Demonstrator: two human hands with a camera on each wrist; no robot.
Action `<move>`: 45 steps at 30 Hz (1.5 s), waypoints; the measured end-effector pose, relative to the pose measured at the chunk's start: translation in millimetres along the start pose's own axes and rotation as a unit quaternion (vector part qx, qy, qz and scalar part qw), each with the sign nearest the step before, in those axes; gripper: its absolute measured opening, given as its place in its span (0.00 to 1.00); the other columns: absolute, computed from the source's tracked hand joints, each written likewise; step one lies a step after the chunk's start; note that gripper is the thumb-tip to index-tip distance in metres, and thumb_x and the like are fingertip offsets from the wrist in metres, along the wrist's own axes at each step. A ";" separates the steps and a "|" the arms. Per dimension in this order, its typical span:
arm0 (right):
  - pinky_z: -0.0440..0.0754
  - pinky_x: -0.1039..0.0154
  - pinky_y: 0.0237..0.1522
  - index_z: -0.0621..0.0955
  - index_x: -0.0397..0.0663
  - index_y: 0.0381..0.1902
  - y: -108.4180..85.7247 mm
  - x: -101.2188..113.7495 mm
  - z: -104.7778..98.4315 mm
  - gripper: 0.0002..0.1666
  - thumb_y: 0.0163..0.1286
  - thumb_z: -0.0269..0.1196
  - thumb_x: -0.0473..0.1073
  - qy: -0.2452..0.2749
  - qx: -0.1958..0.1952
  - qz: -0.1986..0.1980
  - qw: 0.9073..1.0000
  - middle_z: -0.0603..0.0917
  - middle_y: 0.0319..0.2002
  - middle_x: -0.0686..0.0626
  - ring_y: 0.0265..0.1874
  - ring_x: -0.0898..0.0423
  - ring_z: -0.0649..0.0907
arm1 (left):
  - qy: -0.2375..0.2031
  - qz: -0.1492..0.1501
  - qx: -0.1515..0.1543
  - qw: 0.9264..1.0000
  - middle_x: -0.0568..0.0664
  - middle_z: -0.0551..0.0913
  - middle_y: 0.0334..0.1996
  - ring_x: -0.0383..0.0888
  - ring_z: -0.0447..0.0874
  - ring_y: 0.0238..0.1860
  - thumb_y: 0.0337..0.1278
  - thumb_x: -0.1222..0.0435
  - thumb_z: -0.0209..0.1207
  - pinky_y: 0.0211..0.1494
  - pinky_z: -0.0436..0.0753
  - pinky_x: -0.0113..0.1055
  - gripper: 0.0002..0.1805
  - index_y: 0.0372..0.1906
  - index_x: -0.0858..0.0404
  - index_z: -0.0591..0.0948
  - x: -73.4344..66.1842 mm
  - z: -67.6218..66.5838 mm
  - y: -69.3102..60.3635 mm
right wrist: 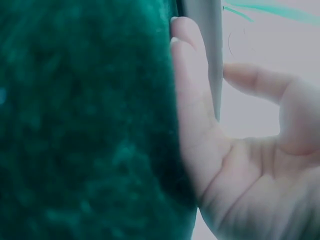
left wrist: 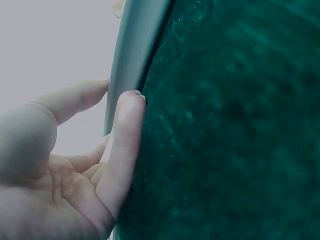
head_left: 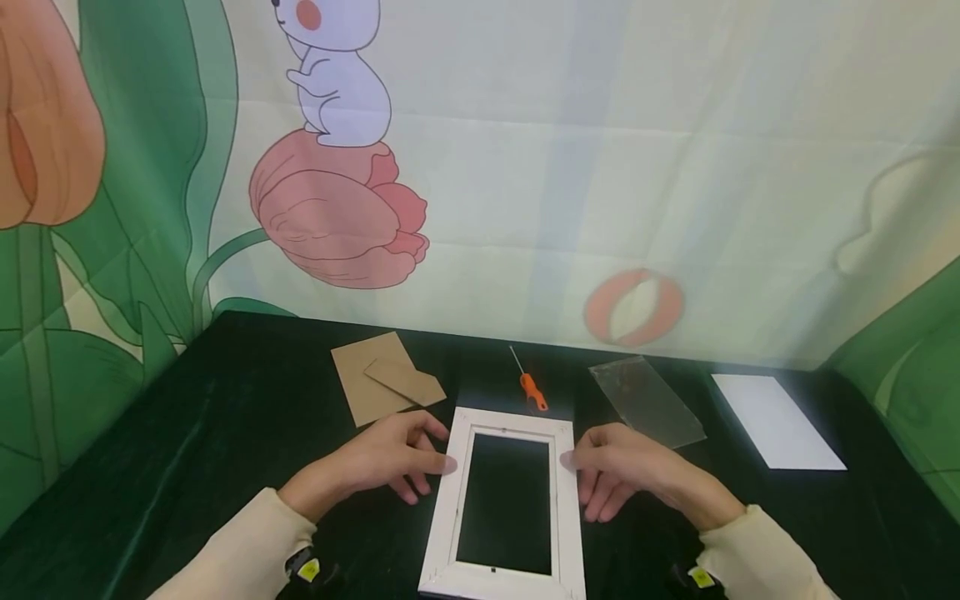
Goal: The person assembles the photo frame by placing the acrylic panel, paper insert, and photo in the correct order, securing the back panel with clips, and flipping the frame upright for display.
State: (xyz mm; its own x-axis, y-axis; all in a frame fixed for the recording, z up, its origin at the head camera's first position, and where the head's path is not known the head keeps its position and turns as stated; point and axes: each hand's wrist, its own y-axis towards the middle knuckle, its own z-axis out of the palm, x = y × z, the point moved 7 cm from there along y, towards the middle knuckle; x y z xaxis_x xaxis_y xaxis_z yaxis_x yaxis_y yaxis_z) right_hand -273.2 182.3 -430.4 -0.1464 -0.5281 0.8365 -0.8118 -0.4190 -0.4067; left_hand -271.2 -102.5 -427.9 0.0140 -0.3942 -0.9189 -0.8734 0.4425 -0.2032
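Note:
A white picture frame (head_left: 566, 508), its inside showing only the dark cloth, lies in front of me with its back face up. My left hand (head_left: 390, 454) holds its left edge, the thumb (head_left: 438, 463) on top. In the left wrist view the fingers (left wrist: 125, 145) reach along the outer side of the frame (left wrist: 132, 45). Opposite, my right hand (head_left: 618, 467) grips the right edge in the same way, thumb over the top. The right wrist view has its fingers (right wrist: 192, 90) against the frame's side (right wrist: 202, 15).
Beyond the frame lies an orange-handled screwdriver (head_left: 532, 392). To the left is a brown backing board (head_left: 360, 375) with a smaller cardboard piece (head_left: 408, 385) on it. On the right are a clear sheet (head_left: 652, 404) and a white card (head_left: 780, 421). Dark green cloth (head_left: 247, 417) covers the table.

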 end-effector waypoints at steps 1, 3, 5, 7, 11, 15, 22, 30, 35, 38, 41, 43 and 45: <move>0.90 0.54 0.31 0.80 0.35 0.45 0.1 0.2 0.1 0.20 0.78 0.65 0.51 0.001 0.000 -0.001 1.000 0.88 0.29 0.41 0.26 0.46 0.91 | 0.001 0.000 0.000 1.000 0.55 0.84 0.34 0.47 0.87 0.27 0.65 0.63 0.72 0.31 0.90 0.43 0.29 0.63 0.73 0.75 0.3 0.0 0.1; 0.90 0.54 0.31 0.80 0.35 0.45 0.1 1.1 -0.1 0.19 0.78 0.65 0.50 0.002 -0.003 -0.005 1.000 0.88 0.29 0.41 0.25 0.46 0.90 | 0.000 0.000 0.001 1.000 0.55 0.84 0.34 0.47 0.87 0.27 0.65 0.63 0.72 0.31 0.90 0.43 0.29 0.64 0.73 0.75 0.6 -0.1 0.0; 0.90 0.54 0.31 0.80 0.35 0.46 -0.1 2.2 -0.7 0.18 0.78 0.66 0.48 0.002 -0.010 -0.011 1.000 0.88 0.29 0.41 0.25 0.46 0.90 | -0.002 0.001 0.002 1.000 0.55 0.84 0.34 0.47 0.87 0.27 0.65 0.63 0.73 0.31 0.90 0.44 0.30 0.64 0.73 0.74 0.6 -0.2 -0.2; 0.90 0.54 0.31 0.80 0.34 0.47 -0.1 3.3 -1.6 0.18 0.78 0.66 0.47 0.004 -0.015 -0.016 1.000 0.88 0.29 0.40 0.25 0.46 0.90 | -0.004 0.006 0.004 1.000 0.55 0.84 0.34 0.48 0.87 0.27 0.64 0.63 0.73 0.31 0.90 0.44 0.31 0.65 0.73 0.74 -0.3 -0.3 -0.5; 0.90 0.54 0.30 0.79 0.34 0.47 0.7 4.0 -3.4 0.18 0.78 0.66 0.46 0.008 -0.020 -0.023 1.000 0.88 0.29 0.40 0.25 0.46 0.90 | -0.008 0.013 0.006 1.000 0.55 0.85 0.34 0.48 0.87 0.28 0.63 0.64 0.73 0.32 0.90 0.45 0.33 0.66 0.72 0.72 -2.0 -0.9 -0.6; 0.90 0.54 0.30 0.79 0.34 0.48 1.9 2.4 -5.3 0.18 0.78 0.65 0.47 0.014 -0.021 -0.027 0.999 0.88 0.29 0.40 0.24 0.46 0.90 | -0.013 0.019 0.007 1.000 0.55 0.85 0.35 0.49 0.87 0.28 0.63 0.65 0.73 0.32 0.90 0.46 0.35 0.69 0.71 0.71 -2.2 -1.4 0.6; 0.90 0.54 0.29 0.78 0.35 0.49 2.5 1.0 -7.5 0.18 0.79 0.64 0.48 0.014 -0.022 -0.026 0.999 0.88 0.29 0.40 0.24 0.46 0.90 | -0.013 0.040 0.023 0.999 0.55 0.85 0.39 0.50 0.88 0.30 0.65 0.64 0.72 0.34 0.90 0.46 0.46 0.82 0.63 0.61 -4.5 -0.7 2.1; 0.90 0.53 0.30 0.79 0.35 0.49 2.0 -2.6 -7.6 0.19 0.79 0.65 0.49 0.013 -0.026 -0.020 0.999 0.88 0.29 0.40 0.24 0.45 0.90 | -0.009 0.055 0.030 0.998 0.56 0.82 0.42 0.49 0.88 0.31 0.65 0.65 0.72 0.32 0.90 0.44 0.35 0.75 0.61 0.74 -2.8 0.1 3.1; 0.90 0.53 0.29 0.79 0.35 0.48 2.3 -3.9 -8.0 0.19 0.79 0.65 0.49 0.009 -0.027 -0.019 0.999 0.88 0.28 0.41 0.24 0.45 0.90 | 0.006 0.065 0.016 0.998 0.56 0.81 0.46 0.49 0.87 0.31 0.62 0.66 0.74 0.30 0.89 0.44 0.33 0.72 0.62 0.76 -3.3 0.2 3.6; 0.90 0.53 0.29 0.79 0.35 0.49 1.8 -0.8 -8.9 0.19 0.79 0.65 0.49 0.003 -0.032 -0.022 0.999 0.88 0.28 0.41 0.24 0.45 0.90 | 0.014 0.071 0.008 0.997 0.57 0.80 0.49 0.49 0.87 0.32 0.61 0.67 0.74 0.29 0.89 0.45 0.33 0.71 0.62 0.77 -4.4 -0.7 3.3; 0.90 0.54 0.29 0.80 0.35 0.49 0.6 3.4 -9.6 0.18 0.79 0.64 0.48 -0.001 -0.036 -0.028 0.999 0.87 0.29 0.41 0.24 0.46 0.90 | 0.015 0.073 0.002 0.997 0.57 0.80 0.50 0.49 0.87 0.31 0.61 0.66 0.74 0.29 0.89 0.45 0.34 0.71 0.62 0.78 -4.1 -2.0 3.1; 0.90 0.54 0.30 0.80 0.35 0.50 -0.3 5.8 -9.9 0.18 0.79 0.64 0.47 -0.003 -0.036 -0.031 0.999 0.88 0.29 0.41 0.25 0.46 0.90 | 0.011 0.074 0.002 0.997 0.56 0.80 0.50 0.49 0.86 0.31 0.61 0.66 0.74 0.29 0.89 0.45 0.34 0.72 0.62 0.77 -3.1 -2.6 2.9; 0.90 0.53 0.31 0.80 0.36 0.50 -1.3 7.8 -10.6 0.17 0.79 0.64 0.47 -0.011 -0.038 -0.033 0.999 0.88 0.30 0.41 0.25 0.45 0.90 | 0.007 0.076 0.002 0.997 0.56 0.81 0.50 0.48 0.86 0.31 0.61 0.66 0.74 0.28 0.89 0.46 0.34 0.72 0.62 0.77 -1.8 -2.9 2.9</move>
State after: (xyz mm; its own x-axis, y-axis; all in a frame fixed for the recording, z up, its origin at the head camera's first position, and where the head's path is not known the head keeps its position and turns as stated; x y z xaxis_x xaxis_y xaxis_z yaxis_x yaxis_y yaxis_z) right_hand -279.3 186.6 -419.5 -0.0796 -0.5173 0.8521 -0.8597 -0.3970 -0.3213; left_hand -275.2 -102.9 -425.9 -0.1262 -0.3339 -0.9341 -0.8629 0.5015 -0.0627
